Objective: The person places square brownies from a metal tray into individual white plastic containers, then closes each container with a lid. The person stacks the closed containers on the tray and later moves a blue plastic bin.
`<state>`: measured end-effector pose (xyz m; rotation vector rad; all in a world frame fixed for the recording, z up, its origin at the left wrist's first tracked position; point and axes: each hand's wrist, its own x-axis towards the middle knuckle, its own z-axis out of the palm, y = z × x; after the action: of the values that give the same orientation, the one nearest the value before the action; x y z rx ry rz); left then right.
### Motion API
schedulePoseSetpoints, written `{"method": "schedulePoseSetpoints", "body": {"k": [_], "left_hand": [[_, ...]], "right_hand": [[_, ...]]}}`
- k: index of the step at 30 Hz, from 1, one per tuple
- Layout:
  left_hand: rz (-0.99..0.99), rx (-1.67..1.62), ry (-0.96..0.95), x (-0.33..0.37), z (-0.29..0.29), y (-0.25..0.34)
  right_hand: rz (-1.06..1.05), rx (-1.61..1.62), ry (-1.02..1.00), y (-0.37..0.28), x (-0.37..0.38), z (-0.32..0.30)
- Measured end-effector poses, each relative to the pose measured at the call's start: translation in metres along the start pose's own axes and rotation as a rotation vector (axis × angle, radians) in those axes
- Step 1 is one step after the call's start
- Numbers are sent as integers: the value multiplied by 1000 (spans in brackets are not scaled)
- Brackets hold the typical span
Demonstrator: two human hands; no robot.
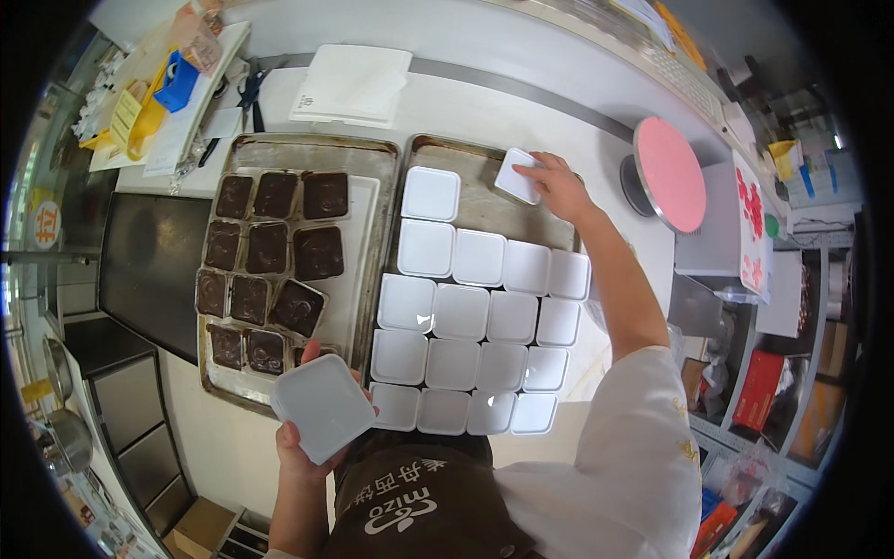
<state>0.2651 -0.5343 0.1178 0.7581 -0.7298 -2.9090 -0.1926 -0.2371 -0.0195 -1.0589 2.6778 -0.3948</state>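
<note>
The left hand (303,438) grips a white square lidded box (323,407) near the body, fingers curled under its near-left edge and the thumb side up against its far edge. The box is held nearly flat with its top face toward the camera, turned so that one corner points near and to the right; being square, it has no real long axis. It hangs over the near edge of the left baking tray (307,149), which carries a white liner and rows of open boxes of dark brown cake (270,252).

The right hand (559,186) reaches far across the right baking tray (484,200) with the arm stretched out, fingertips pressed on a second white lidded box (518,176) at the tray's far right corner. That box lies tilted, one corner aimed far and to the right; whether it rests fully on the tray or is lifted slightly is hard to tell from here. The fingers are spread over its right edge, holding it rather than clenched.

The nearer part of the right tray is filled with rows of closed white boxes (475,326), touching side by side. Far right stands a pink cake turntable (669,174); a stack of white sheets (352,84) lies beyond the trays on the counter.
</note>
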Motion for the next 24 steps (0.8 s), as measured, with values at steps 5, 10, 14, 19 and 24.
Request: {"method": "schedulePoseSetpoints", "body": {"k": [5, 10, 14, 19, 24], "left_hand": [[-34, 1, -13, 1, 0, -4], [-38, 1, -93, 6, 2, -7], [-31, 18, -98, 7, 6, -9], [-59, 66, -153, 5, 7, -12], [-45, 27, -133, -10, -7, -5]], "right_hand": [[89, -127, -88, 28, -61, -18], [145, 5, -140, 44, -106, -28], [85, -139, -77, 41, -102, -27], [255, -95, 169, -5, -76, 38], [276, -216, -10, 6, -88, 35]]}}
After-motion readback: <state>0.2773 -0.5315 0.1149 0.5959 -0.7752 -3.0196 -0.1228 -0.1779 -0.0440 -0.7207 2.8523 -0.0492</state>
